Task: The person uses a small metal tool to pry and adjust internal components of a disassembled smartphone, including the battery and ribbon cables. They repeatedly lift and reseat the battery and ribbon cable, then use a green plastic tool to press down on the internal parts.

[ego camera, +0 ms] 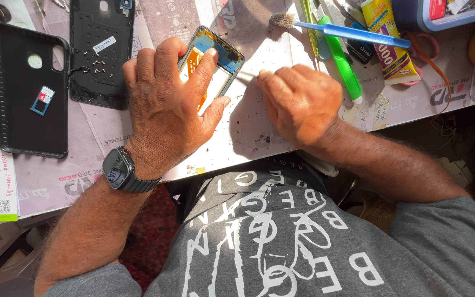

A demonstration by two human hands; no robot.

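Blue-rimmed phone frame: long axis slanted, top end pointed up-right.
Left hand: fingers clamped around frame.
Right hand: just right of frame, thin tool pinched.

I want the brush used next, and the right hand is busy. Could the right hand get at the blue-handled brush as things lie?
Probably yes. The brush lies uncovered on the table just beyond the right hand, nothing between them, but that hand seems to pinch a thin tool.

Hard bright sunlight from the upper right, glare on the pale table, sharp dark shadows left of both hands, sharp focus, lower left dim
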